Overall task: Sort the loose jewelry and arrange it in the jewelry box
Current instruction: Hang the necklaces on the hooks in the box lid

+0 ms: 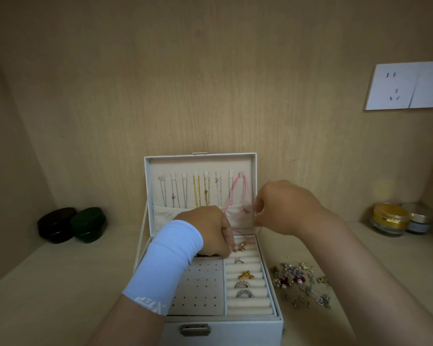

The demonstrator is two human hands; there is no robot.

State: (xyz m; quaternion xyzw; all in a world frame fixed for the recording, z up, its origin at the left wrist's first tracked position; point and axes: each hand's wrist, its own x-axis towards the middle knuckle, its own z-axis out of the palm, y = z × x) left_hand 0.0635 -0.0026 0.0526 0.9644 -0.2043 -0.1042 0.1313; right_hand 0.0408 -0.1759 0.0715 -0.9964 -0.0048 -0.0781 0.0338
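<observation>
Both forearms extended, left hand (211, 232) curled, right hand (286, 208) pinching

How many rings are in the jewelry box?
5. Down the ring rolls: first ring, gold, at the left hand's fingers; second ring, silver; third ring, gold; fourth ring and fifth ring, silver. The hand may hide more.

Your jewelry box (235, 332) sits centre-front on the desk (60, 283), loose jewelry (301, 283) just right of it; tins (71, 224) back-left, jars (398, 218) back-right.
</observation>
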